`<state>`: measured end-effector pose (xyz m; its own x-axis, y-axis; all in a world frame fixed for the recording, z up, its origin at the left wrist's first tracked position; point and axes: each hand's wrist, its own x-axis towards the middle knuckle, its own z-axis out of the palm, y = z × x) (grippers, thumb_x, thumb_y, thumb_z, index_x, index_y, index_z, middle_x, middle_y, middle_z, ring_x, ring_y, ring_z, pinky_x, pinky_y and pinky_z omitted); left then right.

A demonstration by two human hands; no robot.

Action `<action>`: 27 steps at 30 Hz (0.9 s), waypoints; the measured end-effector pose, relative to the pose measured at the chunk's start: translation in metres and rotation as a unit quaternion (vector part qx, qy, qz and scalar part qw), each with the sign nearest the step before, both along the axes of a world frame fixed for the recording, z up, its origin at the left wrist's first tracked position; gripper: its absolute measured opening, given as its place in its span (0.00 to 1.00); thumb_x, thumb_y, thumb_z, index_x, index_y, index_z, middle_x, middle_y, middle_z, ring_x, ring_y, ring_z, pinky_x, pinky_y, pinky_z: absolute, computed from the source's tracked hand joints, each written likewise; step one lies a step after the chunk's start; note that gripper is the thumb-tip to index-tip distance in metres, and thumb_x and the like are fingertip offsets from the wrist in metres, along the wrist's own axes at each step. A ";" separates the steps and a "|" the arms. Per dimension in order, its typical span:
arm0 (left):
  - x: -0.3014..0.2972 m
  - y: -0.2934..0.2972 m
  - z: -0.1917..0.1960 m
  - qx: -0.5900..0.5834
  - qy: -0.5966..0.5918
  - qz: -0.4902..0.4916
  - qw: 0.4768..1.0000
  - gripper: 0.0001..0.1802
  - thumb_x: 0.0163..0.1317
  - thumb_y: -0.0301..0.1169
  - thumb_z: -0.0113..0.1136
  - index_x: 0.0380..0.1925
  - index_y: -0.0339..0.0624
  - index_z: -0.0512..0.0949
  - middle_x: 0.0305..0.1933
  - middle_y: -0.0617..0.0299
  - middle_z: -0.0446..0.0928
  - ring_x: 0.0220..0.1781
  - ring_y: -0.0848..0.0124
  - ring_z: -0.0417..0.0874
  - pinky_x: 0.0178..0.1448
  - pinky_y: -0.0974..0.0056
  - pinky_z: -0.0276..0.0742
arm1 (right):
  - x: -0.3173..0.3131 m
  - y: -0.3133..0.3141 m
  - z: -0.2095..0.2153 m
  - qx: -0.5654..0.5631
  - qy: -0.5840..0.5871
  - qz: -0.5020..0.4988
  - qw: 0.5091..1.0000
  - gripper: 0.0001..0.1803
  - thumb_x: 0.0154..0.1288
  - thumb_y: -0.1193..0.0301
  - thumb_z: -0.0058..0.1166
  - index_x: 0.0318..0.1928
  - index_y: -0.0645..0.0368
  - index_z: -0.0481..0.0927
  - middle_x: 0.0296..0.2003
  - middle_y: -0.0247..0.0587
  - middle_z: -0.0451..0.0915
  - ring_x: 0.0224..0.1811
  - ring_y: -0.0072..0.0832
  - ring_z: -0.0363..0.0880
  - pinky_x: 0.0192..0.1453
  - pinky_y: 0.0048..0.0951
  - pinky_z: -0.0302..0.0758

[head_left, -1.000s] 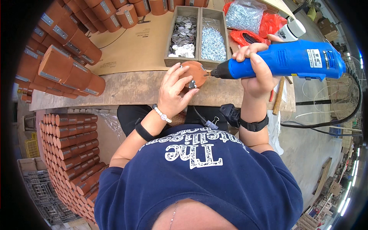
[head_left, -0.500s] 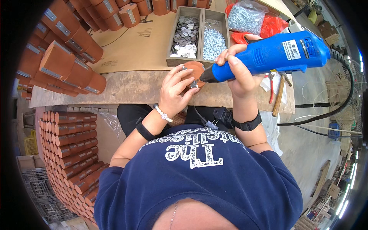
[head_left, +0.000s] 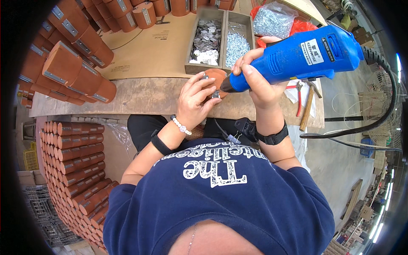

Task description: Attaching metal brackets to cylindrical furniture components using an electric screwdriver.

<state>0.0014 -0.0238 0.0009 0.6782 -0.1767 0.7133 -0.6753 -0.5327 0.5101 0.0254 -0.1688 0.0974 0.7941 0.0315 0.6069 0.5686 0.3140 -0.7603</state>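
Observation:
My left hand (head_left: 194,101) has its fingers closed round a terracotta-coloured round piece (head_left: 218,75), held over the table's near edge. Small grey metal plates (head_left: 216,94) show on that piece beside my fingertips. A blue corded power screwdriver (head_left: 293,57) is gripped in my right hand (head_left: 262,83). Its dark nose points left and meets the near right side of the round piece; the bit's tip is hidden. Just beyond the piece stands a two-part wooden box (head_left: 203,68), with flat metal plates (head_left: 207,36) in the left part and screws (head_left: 237,46) in the right.
Terracotta-coloured cylinders with metal strips crowd the table's left (head_left: 63,68) and pile up below it (head_left: 80,157). Red-handled pliers (head_left: 298,100) and a wooden-handled hammer (head_left: 307,110) lie at right. Behind is a bag of screws (head_left: 275,19). The tool's black cable (head_left: 389,97) loops at far right.
The power screwdriver in my right hand has shifted slightly left and tilted up at its rear. My left hand keeps its hold on the round piece, almost unmoved.

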 end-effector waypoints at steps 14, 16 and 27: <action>0.018 -0.002 -0.008 -0.030 -0.007 -0.045 0.999 0.15 0.34 0.27 0.65 0.27 0.37 0.75 0.41 0.54 0.73 0.51 0.53 0.69 0.53 0.56 0.66 | 0.015 -0.005 -0.013 -0.127 -0.004 -0.034 0.991 0.32 0.45 0.81 0.51 0.51 0.57 0.51 0.23 0.39 0.71 0.25 0.29 0.72 0.34 0.31 0.70; 0.012 0.002 -0.011 -0.041 0.001 -0.035 0.999 0.15 0.35 0.27 0.65 0.27 0.36 0.75 0.40 0.55 0.73 0.50 0.53 0.69 0.52 0.56 0.67 | 0.010 0.004 -0.011 -0.052 0.039 0.029 0.997 0.31 0.45 0.82 0.51 0.50 0.57 0.52 0.23 0.40 0.70 0.25 0.29 0.72 0.34 0.32 0.70; -0.001 0.001 -0.006 -0.056 -0.002 -0.043 0.998 0.16 0.35 0.28 0.67 0.28 0.38 0.75 0.39 0.56 0.74 0.49 0.54 0.70 0.50 0.58 0.68 | 0.003 0.000 -0.014 -0.099 0.020 0.020 0.995 0.29 0.46 0.83 0.48 0.49 0.57 0.53 0.23 0.38 0.69 0.26 0.28 0.71 0.34 0.32 0.70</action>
